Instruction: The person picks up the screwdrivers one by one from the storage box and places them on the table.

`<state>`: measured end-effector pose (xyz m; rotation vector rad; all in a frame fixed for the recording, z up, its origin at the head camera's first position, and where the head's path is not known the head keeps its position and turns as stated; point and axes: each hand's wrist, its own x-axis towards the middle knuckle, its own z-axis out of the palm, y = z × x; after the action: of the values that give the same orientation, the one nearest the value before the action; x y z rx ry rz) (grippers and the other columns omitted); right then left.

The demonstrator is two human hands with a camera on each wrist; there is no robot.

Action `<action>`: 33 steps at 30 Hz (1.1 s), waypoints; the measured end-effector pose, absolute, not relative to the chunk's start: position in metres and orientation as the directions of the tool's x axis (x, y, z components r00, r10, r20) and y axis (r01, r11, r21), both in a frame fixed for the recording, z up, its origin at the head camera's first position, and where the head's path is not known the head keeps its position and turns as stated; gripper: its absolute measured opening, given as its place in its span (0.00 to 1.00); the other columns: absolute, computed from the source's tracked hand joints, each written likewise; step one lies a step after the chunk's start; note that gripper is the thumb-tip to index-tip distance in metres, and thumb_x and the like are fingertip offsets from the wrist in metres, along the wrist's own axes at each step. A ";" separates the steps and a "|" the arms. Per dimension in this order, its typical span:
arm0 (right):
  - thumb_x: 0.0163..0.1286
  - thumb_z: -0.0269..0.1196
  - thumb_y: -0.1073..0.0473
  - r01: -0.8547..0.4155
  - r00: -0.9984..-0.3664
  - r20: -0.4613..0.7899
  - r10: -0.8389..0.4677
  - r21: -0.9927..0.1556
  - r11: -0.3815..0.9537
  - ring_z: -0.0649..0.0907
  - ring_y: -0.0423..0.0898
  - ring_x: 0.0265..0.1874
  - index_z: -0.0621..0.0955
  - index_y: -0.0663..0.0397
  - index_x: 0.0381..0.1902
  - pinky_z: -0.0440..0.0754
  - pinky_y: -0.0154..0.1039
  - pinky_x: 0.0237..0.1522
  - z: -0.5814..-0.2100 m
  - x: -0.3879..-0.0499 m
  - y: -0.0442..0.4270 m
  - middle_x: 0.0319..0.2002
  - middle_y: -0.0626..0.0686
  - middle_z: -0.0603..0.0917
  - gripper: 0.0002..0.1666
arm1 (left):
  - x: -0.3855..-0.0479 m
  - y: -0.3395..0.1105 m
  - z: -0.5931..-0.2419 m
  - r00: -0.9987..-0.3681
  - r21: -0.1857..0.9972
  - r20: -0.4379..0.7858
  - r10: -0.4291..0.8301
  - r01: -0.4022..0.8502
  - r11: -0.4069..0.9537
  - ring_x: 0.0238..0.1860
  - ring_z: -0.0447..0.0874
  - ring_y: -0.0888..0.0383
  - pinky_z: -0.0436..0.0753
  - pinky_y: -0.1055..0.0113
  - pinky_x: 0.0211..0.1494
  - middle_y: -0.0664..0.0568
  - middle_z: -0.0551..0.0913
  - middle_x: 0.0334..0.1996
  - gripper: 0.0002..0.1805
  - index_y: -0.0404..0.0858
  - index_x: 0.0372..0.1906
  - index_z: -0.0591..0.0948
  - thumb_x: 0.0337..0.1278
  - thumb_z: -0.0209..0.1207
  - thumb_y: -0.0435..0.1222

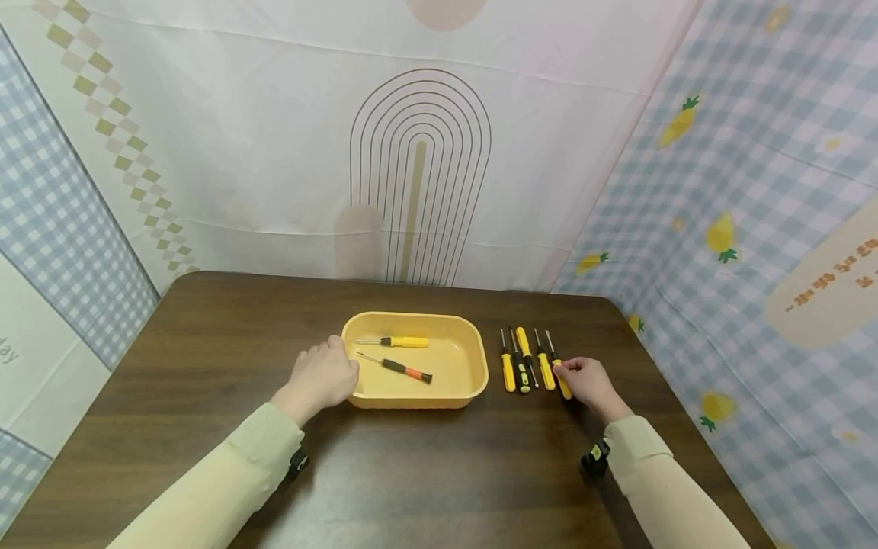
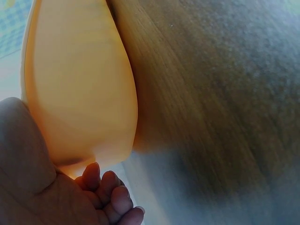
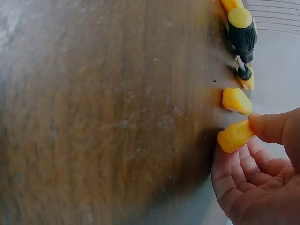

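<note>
My left hand [image 1: 322, 374] grips the left end of a yellow plastic bin [image 1: 456, 396], with the thumb over the rim in the left wrist view and curled fingers [image 2: 112, 192] beneath. Inside the bin lie a yellow-handled screwdriver [image 1: 409, 342] and an orange-and-black screwdriver [image 1: 408, 370]. To the right, my right hand [image 1: 591, 383] pinches the handle of the rightmost yellow screwdriver [image 1: 564, 385] between thumb and fingers. Its handle end [image 3: 232, 137] shows in the right wrist view. Whether it is off the table cannot be told.
Several screwdrivers lie in a row between bin and right hand, including a black-and-yellow one [image 1: 522, 375] and a yellow one [image 1: 545, 372]. All stand on a dark wooden table [image 1: 425, 473]. Behind it hangs a white patterned cloth [image 1: 274, 152], with checked cloth [image 1: 754, 191] at the right.
</note>
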<state>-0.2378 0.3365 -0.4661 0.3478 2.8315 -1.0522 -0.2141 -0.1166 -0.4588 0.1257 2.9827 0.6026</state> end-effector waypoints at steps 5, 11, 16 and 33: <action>0.71 0.59 0.55 0.262 -0.965 -0.185 0.187 -0.633 0.728 0.77 0.47 0.28 0.79 0.68 0.43 0.76 0.38 0.27 -0.469 -0.239 0.338 0.36 0.59 0.80 0.17 | -0.214 -0.117 -0.459 -0.992 0.394 -0.082 0.099 0.059 0.917 0.38 0.75 0.43 0.70 0.47 0.44 0.41 0.74 0.33 0.22 0.24 0.48 0.68 0.65 0.46 0.42; 0.70 0.60 0.54 0.276 -0.961 -0.201 0.192 -0.623 0.732 0.77 0.47 0.29 0.79 0.68 0.43 0.76 0.38 0.27 -0.469 -0.238 0.338 0.37 0.59 0.79 0.18 | -0.214 -0.116 -0.458 -0.991 0.397 -0.090 0.099 0.056 0.916 0.37 0.75 0.44 0.70 0.48 0.44 0.41 0.74 0.32 0.22 0.24 0.48 0.68 0.66 0.46 0.43; 0.70 0.60 0.54 0.269 -0.963 -0.191 0.191 -0.614 0.742 0.77 0.47 0.29 0.79 0.67 0.43 0.75 0.39 0.27 -0.469 -0.237 0.337 0.35 0.57 0.79 0.18 | -0.215 -0.117 -0.459 -0.991 0.404 -0.086 0.103 0.059 0.913 0.37 0.75 0.44 0.70 0.48 0.44 0.42 0.74 0.32 0.22 0.24 0.48 0.68 0.65 0.46 0.42; 0.70 0.60 0.53 0.285 -0.958 -0.193 0.211 -0.566 0.774 0.77 0.48 0.28 0.80 0.65 0.40 0.75 0.39 0.26 -0.467 -0.235 0.337 0.34 0.57 0.80 0.17 | -0.212 -0.118 -0.457 -0.991 0.413 -0.075 0.110 0.070 0.908 0.36 0.76 0.44 0.70 0.48 0.43 0.42 0.74 0.30 0.21 0.25 0.46 0.68 0.65 0.45 0.42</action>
<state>-0.2350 0.3370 -0.4667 0.3996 2.8458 -0.9367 -0.2124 -0.1179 -0.4566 0.1406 2.9736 0.6384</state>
